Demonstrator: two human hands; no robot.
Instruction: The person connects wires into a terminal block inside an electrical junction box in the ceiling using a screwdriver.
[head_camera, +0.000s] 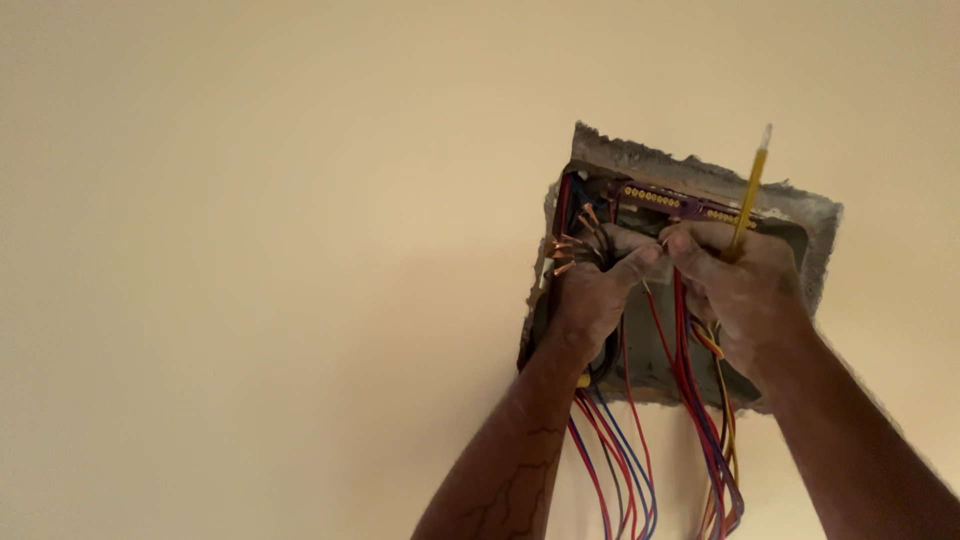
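A rough rectangular recess (700, 175) is cut into a cream wall, with a metal box inside it. My left hand (590, 295) grips a bunch of dark wires whose stripped copper ends (568, 245) fan out to the left. My right hand (745, 290) holds a yellow-handled screwdriver (750, 190) that points up, and its fingertips meet my left thumb at a thin wire. A purple terminal strip (680, 205) with brass screws runs along the top of the box.
Red, blue and yellow wires (625, 470) hang out of the box bottom between my forearms, and another bundle (715, 450) loops down at the right. The cream wall (250, 270) spreads left of the recess, whose edge is rough grey cement.
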